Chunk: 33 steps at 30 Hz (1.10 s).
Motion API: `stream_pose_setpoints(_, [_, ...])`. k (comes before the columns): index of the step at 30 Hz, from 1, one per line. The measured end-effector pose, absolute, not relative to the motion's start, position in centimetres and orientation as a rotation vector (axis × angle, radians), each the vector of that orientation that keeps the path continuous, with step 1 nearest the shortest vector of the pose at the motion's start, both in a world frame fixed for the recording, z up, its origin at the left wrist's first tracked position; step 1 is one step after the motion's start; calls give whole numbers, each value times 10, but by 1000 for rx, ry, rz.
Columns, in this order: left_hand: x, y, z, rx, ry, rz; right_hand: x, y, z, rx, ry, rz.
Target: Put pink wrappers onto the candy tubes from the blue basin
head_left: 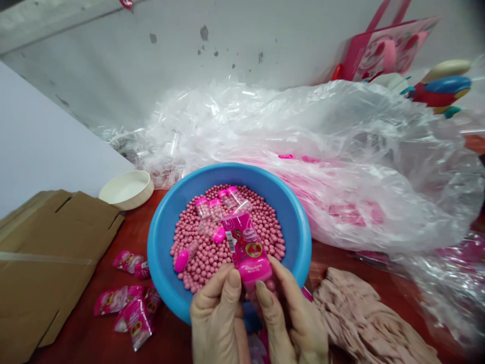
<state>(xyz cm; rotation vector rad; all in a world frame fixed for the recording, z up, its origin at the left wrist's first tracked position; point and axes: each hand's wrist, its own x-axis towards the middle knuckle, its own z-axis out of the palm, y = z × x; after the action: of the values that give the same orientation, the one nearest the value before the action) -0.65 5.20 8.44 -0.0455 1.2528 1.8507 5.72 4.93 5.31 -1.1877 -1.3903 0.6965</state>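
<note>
Both of my hands hold a small pink-capped tube in a pink printed sleeve (248,250) over the near rim of a blue bowl (162,237). My left hand (217,316) pinches the pink cap end from the left. From the right, my right hand (290,313) grips the same end with thumb and fingers. The bowl is full of small pink candy balls (197,247). Several clear tubes with pink caps (210,207) lie on the candy, and a loose pink cap (181,260) rests near the left side.
Filled pink packets (131,303) lie on the red table left of the bowl. Flattened cardboard (41,263) sits at far left, a cream lid (127,189) behind it. Clear plastic bags (341,167) heap behind and right. A beige cloth (364,318) lies at right.
</note>
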Motion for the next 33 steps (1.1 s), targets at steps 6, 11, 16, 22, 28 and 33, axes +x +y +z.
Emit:
stream_pose_setpoints(6, [-25,52,91,53,1205,1797,62,56,56,-1044,-1486,744])
stream_pose_setpoints(11, [-37,52,91,221,1269,1805,71,63,60,-915,-1741,746])
stream_pose_setpoints(16, [-35,46,80,188,1419,1922,68,62,58,-946,-1885,541])
stream_pose_setpoints(22, [-29,42,78,168,1626,2052,61,59,59,-1118,-1978,270])
stream_pose_setpoints(28, [-29,48,85,-9,1151,1736,59,52,56,-1134,-1744,457])
stream_pose_setpoints(33, [-22,50,84,32,1194,1754,55,47,54,-1214,-1575,591])
